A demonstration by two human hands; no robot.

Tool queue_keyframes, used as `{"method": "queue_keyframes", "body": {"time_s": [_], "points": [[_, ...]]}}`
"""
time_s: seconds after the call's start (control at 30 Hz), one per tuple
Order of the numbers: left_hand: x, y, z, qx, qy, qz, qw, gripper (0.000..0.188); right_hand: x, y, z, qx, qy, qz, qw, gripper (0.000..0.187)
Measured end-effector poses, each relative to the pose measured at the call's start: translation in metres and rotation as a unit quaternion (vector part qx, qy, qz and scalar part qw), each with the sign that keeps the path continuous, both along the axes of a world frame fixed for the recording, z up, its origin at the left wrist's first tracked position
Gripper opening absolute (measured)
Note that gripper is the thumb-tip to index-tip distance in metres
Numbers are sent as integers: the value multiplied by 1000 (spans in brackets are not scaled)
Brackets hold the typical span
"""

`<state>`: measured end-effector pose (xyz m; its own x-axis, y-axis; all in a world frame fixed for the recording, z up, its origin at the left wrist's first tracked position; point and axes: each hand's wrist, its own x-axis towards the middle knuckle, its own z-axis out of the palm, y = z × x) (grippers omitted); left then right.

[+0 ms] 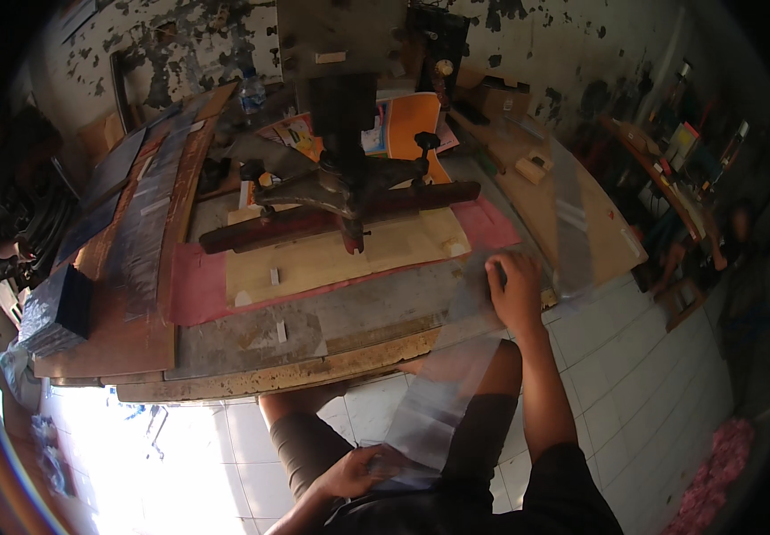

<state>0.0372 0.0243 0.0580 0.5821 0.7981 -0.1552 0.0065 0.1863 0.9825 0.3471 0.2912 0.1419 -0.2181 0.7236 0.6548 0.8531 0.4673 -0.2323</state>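
In my lap my left hand [363, 471] is closed on the lower end of a clear plastic sheet [443, 401]. The sheet is blurred and slants up over my thighs toward the table edge. My right hand [517, 290] is over the table's right front, its fingers curled at the sheet's faint upper end; the exact grip is blurred. Ahead stands a dark press [345, 178] with a long horizontal bar [314, 225]. Beneath the bar lies a yellowish board [314, 272] on a pink sheet [196, 285]. A small pale piece [274, 276] sits on the board.
A wooden board on the left bears long plastic strips [149, 214] and a dark stack [60, 308]. To the right, a brown board [581, 214] holds clear plastic and a small wooden block [534, 168]. Orange printed sheets [412, 129] lie behind the press. Another person [733, 250] sits far right.
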Motion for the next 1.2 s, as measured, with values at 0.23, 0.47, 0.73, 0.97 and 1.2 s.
{"method": "queue_keyframes", "body": {"time_s": [0.23, 0.47, 0.73, 0.97, 1.2], "points": [[-29, -25, 4, 114, -78, -46, 989, 25, -88, -167, -40, -60, 89, 77, 991, 7], [-26, -14, -16, 38, 12, 30, 999, 28, -106, -192, -175, -514, 118, 222, 820, 20], [-27, -12, -69, -6, -84, 172, 982, 37, -102, -141, -46, -296, 164, 213, 917, 5], [-8, 12, -65, 22, -73, 294, 953, 32, -108, -195, 37, -76, 13, 371, 925, 21], [-13, 46, -136, 51, -84, 419, 903, 33, -99, -241, 51, -339, -16, 640, 690, 10]]}}
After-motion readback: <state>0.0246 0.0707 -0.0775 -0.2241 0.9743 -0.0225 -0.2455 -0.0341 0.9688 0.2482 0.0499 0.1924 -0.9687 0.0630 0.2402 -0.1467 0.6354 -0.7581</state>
